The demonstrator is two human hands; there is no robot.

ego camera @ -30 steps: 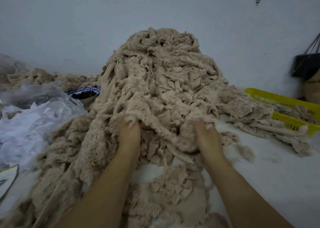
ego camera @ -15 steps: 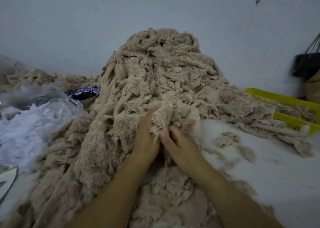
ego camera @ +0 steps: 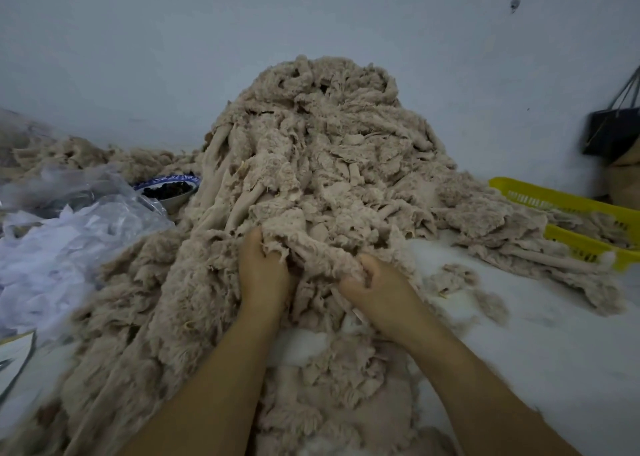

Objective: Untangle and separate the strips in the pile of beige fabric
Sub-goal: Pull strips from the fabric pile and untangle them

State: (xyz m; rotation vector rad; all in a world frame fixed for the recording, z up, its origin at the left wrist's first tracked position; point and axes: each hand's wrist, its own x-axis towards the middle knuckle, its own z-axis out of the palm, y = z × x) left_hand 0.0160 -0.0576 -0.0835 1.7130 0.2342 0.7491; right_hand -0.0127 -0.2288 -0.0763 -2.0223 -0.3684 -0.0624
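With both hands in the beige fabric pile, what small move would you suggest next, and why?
Probably draw them apart: the left hand and right hand each grip fabric close together low on the beige pile, so spreading should tease strips loose.

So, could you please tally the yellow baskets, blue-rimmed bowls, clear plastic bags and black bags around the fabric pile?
Yellow basket: 1
Blue-rimmed bowl: 1
Clear plastic bag: 1
Black bag: 1
Total: 4
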